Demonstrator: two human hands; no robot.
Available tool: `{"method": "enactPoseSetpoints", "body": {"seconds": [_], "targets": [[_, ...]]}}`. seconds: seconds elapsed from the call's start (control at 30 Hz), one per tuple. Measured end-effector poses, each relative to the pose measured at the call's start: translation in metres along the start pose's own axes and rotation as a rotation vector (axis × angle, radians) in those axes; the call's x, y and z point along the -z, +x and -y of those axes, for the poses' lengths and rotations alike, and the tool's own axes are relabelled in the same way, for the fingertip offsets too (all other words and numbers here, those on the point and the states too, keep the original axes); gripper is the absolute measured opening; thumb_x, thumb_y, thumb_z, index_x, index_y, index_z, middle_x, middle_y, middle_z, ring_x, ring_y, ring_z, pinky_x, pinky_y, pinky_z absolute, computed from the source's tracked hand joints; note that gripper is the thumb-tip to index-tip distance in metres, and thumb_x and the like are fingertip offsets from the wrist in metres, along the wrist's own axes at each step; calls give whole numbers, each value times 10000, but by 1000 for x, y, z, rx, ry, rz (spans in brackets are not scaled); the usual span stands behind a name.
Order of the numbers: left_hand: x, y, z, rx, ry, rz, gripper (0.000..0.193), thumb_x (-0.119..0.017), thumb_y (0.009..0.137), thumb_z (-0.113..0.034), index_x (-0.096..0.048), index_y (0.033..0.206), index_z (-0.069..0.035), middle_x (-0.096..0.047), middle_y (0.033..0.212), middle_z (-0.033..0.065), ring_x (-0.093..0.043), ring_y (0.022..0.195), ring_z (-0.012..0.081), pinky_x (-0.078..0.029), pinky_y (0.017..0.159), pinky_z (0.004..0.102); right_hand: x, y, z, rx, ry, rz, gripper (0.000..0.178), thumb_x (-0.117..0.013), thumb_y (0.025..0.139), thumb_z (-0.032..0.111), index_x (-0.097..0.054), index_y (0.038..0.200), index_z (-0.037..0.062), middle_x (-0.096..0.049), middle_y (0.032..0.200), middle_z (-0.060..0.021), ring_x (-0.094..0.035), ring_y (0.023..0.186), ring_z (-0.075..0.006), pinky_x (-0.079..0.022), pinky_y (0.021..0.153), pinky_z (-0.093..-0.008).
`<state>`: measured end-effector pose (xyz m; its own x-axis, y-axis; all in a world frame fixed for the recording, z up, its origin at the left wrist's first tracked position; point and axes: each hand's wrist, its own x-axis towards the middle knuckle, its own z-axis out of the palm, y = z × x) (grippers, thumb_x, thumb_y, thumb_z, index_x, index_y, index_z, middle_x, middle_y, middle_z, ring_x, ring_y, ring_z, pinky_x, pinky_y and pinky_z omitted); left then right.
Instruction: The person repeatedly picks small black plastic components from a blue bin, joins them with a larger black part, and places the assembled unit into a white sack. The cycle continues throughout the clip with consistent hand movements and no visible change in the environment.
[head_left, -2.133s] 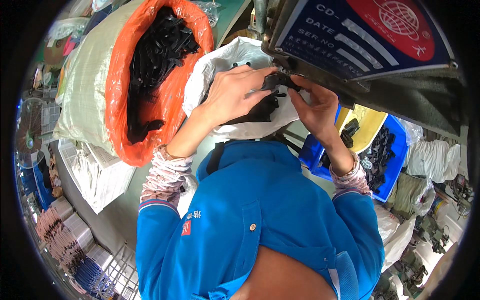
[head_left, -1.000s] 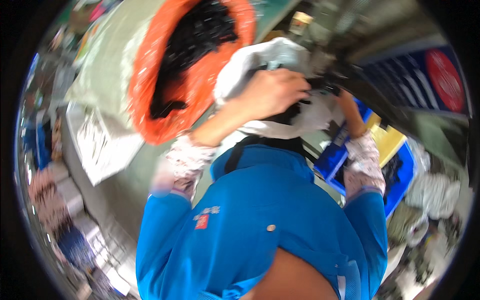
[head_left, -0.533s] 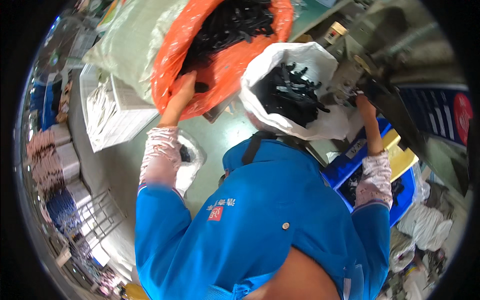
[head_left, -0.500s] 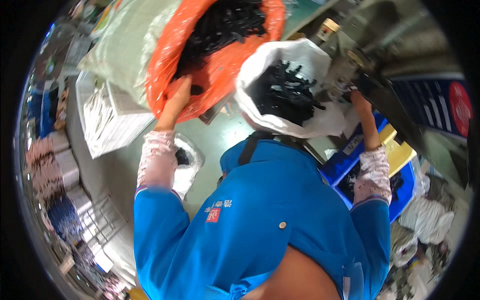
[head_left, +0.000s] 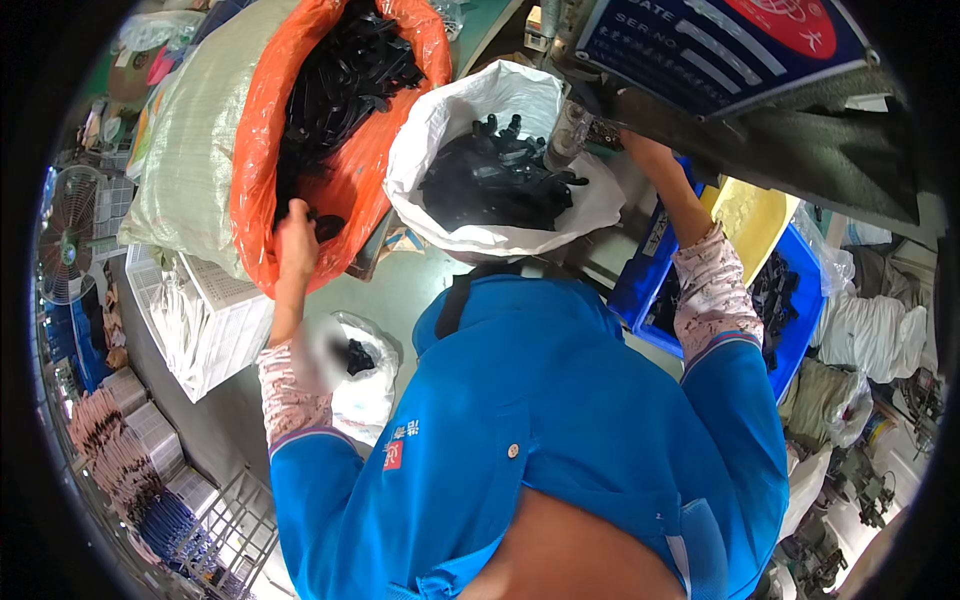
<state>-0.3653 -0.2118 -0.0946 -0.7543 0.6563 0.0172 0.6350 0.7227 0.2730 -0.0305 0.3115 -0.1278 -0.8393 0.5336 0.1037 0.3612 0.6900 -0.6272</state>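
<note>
My left hand (head_left: pixel 296 243) reaches into the mouth of an orange plastic-lined sack (head_left: pixel 347 205). Its fingers are curled on a small black plastic piece (head_left: pixel 327 228), beside a heap of similar black pieces (head_left: pixel 350 85). My right hand (head_left: pixel 642 150) is up at the metal machine (head_left: pixel 570 132), right of a white sack (head_left: pixel 410 190). Machine parts cover its fingertips, so whatever it touches there is hidden. Inside the white sack lie many glossy black pieces (head_left: pixel 495 180), just below the machine's working end.
A dark blue nameplate (head_left: pixel 690 70) and a metal arm overhang my right hand. Below it stand a blue bin (head_left: pixel 790 350) holding black pieces and a yellow tray (head_left: pixel 752 215). White crates (head_left: pixel 225 340) and a small white bag (head_left: pixel 365 400) sit on the left; a fan (head_left: pixel 72 235) stands farther left.
The view has swung, so the sacks sit farther left and the nameplate appears higher and nearer the middle. My left hand stays in the orange sack, my right hand at the machine.
</note>
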Motion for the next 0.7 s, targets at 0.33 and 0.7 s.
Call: {"method": "enactPoseSetpoints", "body": {"seconds": [0.33,0.7], "targets": [[46,2,-173,160,-1745,-31,218,-574,987,-199,-599,1147,-54,-648,1056,87,-635,905,171,-578,797,387,46,-41,173,-281,1237,97,173,-698,884,111,-694,1022,8,-674,868,-56,-624,773,-133,-516,701,-272],[-21,-47,-281,473,-2243,848,377,-513,1013,-283,-516,1270,-7,-610,1179,175,-593,968,263,-512,838,366,-11,-27,174,-80,735,-447,256,-680,816,239,-717,869,-8,-697,715,-105,-674,617,-276,-527,578,-396]]}}
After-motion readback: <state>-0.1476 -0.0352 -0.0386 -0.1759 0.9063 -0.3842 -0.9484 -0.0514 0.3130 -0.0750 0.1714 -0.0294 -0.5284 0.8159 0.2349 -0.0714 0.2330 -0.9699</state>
